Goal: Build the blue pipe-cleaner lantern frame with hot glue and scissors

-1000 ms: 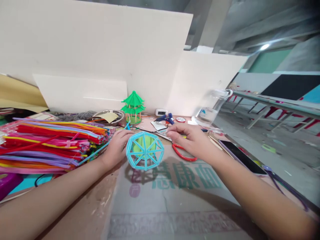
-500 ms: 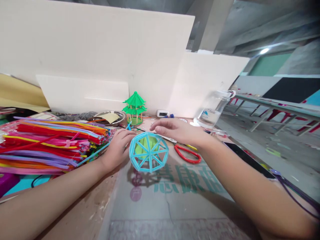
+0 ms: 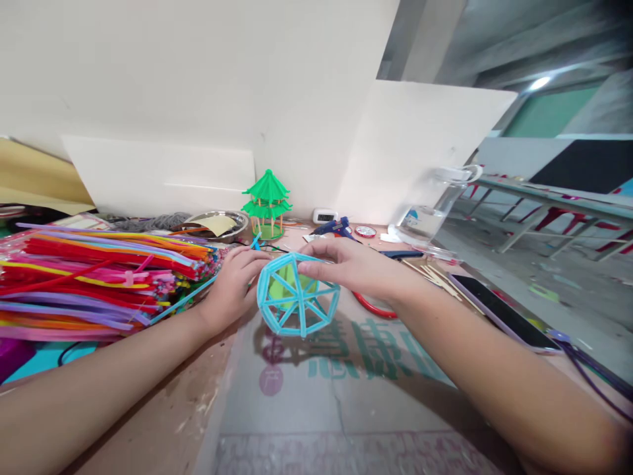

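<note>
Blue pipe-cleaner wheel [image 3: 298,294] grasped in both hands over cardboard-covered table [image 3: 346,396], white boards [image 3: 198,99] behind.

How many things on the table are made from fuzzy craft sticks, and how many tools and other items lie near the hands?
Blue wheel frame, held by left hand and right hand: 1
Green pagoda model: 1
Pile of coloured craft sticks: 1
Glue gun: 1
Red-handled scissors: 1
Phone: 1
Clear jar: 1
Total: 7
</note>
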The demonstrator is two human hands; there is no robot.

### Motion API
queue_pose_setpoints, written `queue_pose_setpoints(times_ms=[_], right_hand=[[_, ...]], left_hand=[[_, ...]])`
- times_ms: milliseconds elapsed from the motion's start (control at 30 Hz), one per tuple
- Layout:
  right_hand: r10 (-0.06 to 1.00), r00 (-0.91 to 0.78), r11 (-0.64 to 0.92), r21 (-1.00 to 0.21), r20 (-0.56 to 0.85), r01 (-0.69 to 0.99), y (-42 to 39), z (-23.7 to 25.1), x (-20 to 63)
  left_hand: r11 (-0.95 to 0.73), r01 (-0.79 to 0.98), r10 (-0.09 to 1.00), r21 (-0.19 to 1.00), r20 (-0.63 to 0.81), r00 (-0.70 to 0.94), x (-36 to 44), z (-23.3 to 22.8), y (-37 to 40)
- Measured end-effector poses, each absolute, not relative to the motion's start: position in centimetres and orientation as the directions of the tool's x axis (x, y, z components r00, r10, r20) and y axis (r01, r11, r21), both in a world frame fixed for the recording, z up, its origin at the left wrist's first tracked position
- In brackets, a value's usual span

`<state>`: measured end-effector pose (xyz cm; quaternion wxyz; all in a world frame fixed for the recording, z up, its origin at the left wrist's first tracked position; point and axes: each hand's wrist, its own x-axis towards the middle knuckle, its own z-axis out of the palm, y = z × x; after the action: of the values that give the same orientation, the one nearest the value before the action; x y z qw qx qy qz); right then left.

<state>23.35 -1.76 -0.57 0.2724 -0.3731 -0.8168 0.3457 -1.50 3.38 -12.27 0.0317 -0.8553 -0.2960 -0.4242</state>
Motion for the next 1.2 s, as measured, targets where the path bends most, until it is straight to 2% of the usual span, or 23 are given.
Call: queue_pose_setpoints(times_ms=[167, 333, 567, 667, 733, 833, 1000, 1200], right_hand=[[0.83, -0.52, 0.407, -0.856, 0.2, 0.32, -2.1, -1.2, 22.7], [0.849, -0.487, 0.4, -0.853, 0.206, 0.337, -1.9, -1.5, 22.4], [0.839, -0.5, 0.492, -0.692, 0.214, 0.529, -2.5, -0.4, 22.6], [0.865, -0.448, 0.482, -0.617, 0.225, 0.622, -2.6, 0.1, 23.0], [0.871, -0.44, 0.473, -0.613, 0.217, 0.633, -2.5, 0.3, 23.4], [0.86, -0.457, 0.481, -0.659, 0.227, 0.579, -2.1, 0.2, 23.8], [0.827, -0.505, 0.462, -0.812, 0.249, 0.356, -1.3, -0.1, 24.2], [0.815, -0.488, 0.491, -0.82, 0.313, 0.294, -1.7, 0.5, 24.4]], left_hand=[[-0.817, 0.55, 0.477, 0.173, 0.738, 0.477, -1.5, -12.3, 3.5], [-0.82, 0.547, 0.476, 0.17, 0.733, 0.486, -1.6, -12.4, 3.5], [-0.798, 0.57, 0.516, 0.194, 0.709, 0.481, -1.5, -12.3, 3.4], [-0.81, 0.563, 0.486, 0.161, 0.722, 0.493, -1.5, -12.3, 3.4], [-0.82, 0.555, 0.465, 0.141, 0.73, 0.501, -1.5, -12.4, 3.5], [-0.82, 0.556, 0.467, 0.139, 0.724, 0.508, -1.6, -12.5, 3.6], [-0.793, 0.584, 0.517, 0.175, 0.7, 0.492, -1.7, -12.5, 3.6], [-0.806, 0.571, 0.49, 0.158, 0.719, 0.493, -1.6, -12.4, 3.6]])
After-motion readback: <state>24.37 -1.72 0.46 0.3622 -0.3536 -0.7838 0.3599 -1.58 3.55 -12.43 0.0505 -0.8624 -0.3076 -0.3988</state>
